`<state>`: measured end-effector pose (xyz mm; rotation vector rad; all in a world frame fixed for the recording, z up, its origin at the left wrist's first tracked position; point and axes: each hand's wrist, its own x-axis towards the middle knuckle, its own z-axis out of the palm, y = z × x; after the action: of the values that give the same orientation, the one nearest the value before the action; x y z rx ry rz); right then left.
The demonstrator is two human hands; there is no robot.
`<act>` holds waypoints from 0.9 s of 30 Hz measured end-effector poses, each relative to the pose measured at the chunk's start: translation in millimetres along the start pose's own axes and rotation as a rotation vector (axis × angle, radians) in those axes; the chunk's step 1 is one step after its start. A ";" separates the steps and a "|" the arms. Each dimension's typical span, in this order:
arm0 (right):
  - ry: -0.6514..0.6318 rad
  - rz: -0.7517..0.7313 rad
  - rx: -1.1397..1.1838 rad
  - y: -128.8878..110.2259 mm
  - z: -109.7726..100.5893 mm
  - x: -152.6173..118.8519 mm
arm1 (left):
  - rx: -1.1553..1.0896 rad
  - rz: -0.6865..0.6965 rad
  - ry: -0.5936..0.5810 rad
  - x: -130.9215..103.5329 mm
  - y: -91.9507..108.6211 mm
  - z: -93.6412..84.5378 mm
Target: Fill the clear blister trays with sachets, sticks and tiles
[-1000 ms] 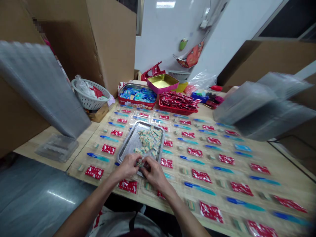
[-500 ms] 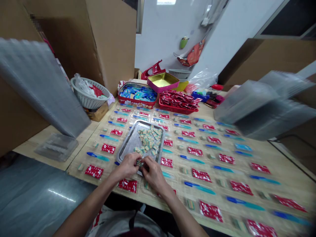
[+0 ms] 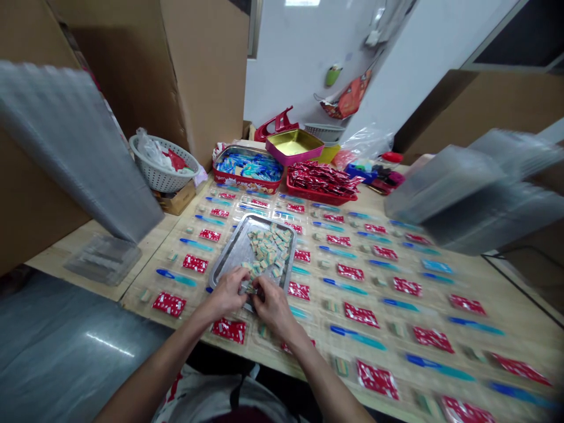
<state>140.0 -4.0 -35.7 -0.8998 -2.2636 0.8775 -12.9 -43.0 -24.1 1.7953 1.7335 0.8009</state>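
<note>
A metal tray (image 3: 229, 257) lies on the table, with a heap of small striped blocks (image 3: 269, 249) in its right part. Over the tray's near end, my left hand (image 3: 231, 289) and my right hand (image 3: 269, 301) almost meet. The fingers of both are closed round small striped blocks between them, partly hidden by the fingertips. Around the tray, clear plastic trays hold red dotted packets (image 3: 195, 263), blue-and-teal knives (image 3: 176, 277) and small striped blocks.
Behind stand a tin of blue-wrapped items (image 3: 249, 185), a red basket of red packets (image 3: 321, 198) and a pink-and-gold tin (image 3: 294, 157). A grey basket (image 3: 161, 173) and stacked clear trays (image 3: 88, 147) are on the left; more stacks (image 3: 445, 182) rise on the right.
The whole view has shifted slightly. Both hands remain together over the tray's near end, and their fingertips have moved a little around the small blocks.
</note>
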 end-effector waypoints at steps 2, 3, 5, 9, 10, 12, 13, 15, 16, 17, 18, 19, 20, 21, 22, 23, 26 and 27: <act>-0.012 -0.019 -0.014 0.5 -1.1 2.8 | 0.034 0.014 -0.021 1.2 0.0 -1.7; -0.024 -0.024 -0.021 0.7 -1.6 3.9 | 0.044 0.022 -0.033 2.0 0.1 -2.1; -0.042 -0.019 -0.027 1.1 -2.4 5.0 | 0.051 0.031 -0.047 3.7 0.4 -2.0; -0.046 0.019 -0.013 0.6 -4.3 1.9 | 0.047 0.032 -0.050 4.6 2.4 -0.8; -0.045 0.027 -0.004 0.3 -4.9 0.3 | 0.045 0.033 -0.053 4.4 3.0 -0.7; -0.041 0.035 0.007 -0.2 -6.1 -2.9 | 0.045 0.039 -0.059 3.9 4.1 -0.9; -0.036 0.033 0.006 -0.2 -6.6 -4.3 | 0.048 0.042 -0.063 3.6 4.5 -1.1; -0.022 0.014 -0.020 0.6 -7.1 -6.3 | 0.058 0.047 -0.069 3.5 4.8 -1.3; -0.015 0.000 -0.043 1.1 -7.1 -6.9 | 0.062 0.048 -0.071 3.7 4.8 -1.3; -0.011 -0.015 -0.068 1.7 -7.0 -7.2 | 0.066 0.049 -0.072 3.8 4.7 -1.3; -0.008 -0.030 -0.092 2.2 -6.7 -7.2 | 0.068 0.048 -0.073 4.1 4.7 -1.2; -0.006 -0.044 -0.111 2.6 -6.4 -7.1 | 0.070 0.048 -0.072 4.3 4.6 -1.1; -0.005 -0.054 -0.122 2.7 -6.0 -6.9 | 0.072 0.048 -0.072 4.4 4.7 -1.0; -0.005 -0.060 -0.124 2.8 -5.7 -6.7 | 0.074 0.048 -0.071 4.5 4.7 -0.9; -0.003 -0.061 -0.116 2.9 -5.4 -6.5 | 0.075 0.048 -0.071 4.5 4.7 -0.8; 0.002 -0.056 -0.100 3.1 -5.1 -6.5 | 0.075 0.047 -0.070 4.4 4.7 -0.8; 0.032 -0.026 -0.047 4.9 -4.7 -6.8 | 0.074 0.044 -0.069 4.2 4.3 -0.5; 0.038 -0.020 -0.050 5.9 -4.8 -7.1 | 0.073 0.042 -0.068 4.3 4.0 -0.3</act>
<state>150.0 -4.1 -38.6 -0.9064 -2.2673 0.7913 -10.4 -38.9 -20.7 1.8900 1.7071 0.6933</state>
